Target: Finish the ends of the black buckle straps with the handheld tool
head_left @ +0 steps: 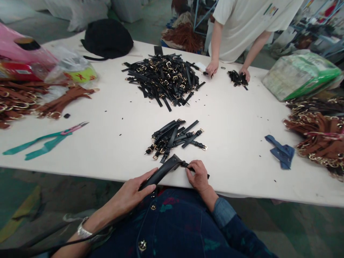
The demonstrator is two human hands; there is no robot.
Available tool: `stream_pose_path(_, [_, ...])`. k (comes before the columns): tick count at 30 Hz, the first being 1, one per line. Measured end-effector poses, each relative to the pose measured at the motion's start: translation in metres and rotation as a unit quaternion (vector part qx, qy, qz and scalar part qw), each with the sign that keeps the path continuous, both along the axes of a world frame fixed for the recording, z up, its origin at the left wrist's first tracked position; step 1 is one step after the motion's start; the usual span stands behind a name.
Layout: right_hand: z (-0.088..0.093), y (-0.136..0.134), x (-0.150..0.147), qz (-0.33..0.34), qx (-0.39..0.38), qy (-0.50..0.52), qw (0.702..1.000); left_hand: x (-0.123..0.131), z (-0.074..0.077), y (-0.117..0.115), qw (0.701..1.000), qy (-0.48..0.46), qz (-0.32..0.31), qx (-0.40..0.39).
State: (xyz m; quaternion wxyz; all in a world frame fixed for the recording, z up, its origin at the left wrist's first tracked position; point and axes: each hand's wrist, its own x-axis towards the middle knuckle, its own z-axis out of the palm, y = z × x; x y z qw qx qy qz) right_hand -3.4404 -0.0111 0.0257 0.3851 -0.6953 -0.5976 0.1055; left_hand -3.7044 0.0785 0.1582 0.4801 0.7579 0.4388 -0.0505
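Observation:
My left hand (133, 192) is closed around a wide black leather strap (164, 171) near the table's front edge. The strap's free end points up and to the right, and its lower part runs back past my left forearm. Close to that end, my right hand (199, 176) pinches a short black buckle strap (185, 163), mostly covered by my fingers. The two pieces meet or overlap there; whether they are joined I cannot tell. Just beyond lies a small heap of black buckle straps (174, 138) with gold-coloured buckles.
A larger pile of black straps (163, 77) lies farther back. Across the white table (233, 143), a person's hands (213, 68) handle small black pieces. Teal-handled scissors (64, 133) lie left, a blue cloth scrap (282, 152) right. Brown straps (322, 138) and a black cap (107, 38) sit around.

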Motion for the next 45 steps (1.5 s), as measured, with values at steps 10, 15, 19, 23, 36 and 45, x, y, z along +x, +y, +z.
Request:
stream_pose_path(10, [-0.001,0.009,-0.005,-0.039,-0.023,-0.027,0.999,0.030,-0.003,0.005,0.999,0.018,0.003,0.039])
stream_pose_path(15, [-0.001,0.011,-0.007,-0.040,-0.021,0.003,0.999,0.019,-0.002,0.007,1.000,-0.004,0.004,0.021])
stream_pose_path(19, [0.001,0.014,-0.007,-0.026,-0.058,-0.009,0.998,-0.001,-0.005,0.004,1.000,-0.014,-0.015,0.011])
stream_pose_path(23, [0.002,0.017,-0.009,-0.027,-0.084,-0.041,0.995,-0.005,-0.006,0.001,1.000,-0.002,-0.019,0.009])
stream_pose_path(36, [-0.001,0.030,-0.008,-0.020,-0.074,-0.085,0.993,0.008,-0.005,0.003,0.999,-0.020,0.025,-0.016])
stream_pose_path(45, [-0.012,0.037,-0.013,-0.097,-0.047,-0.101,0.989,-0.008,-0.003,0.001,1.000,-0.025,-0.014,-0.006])
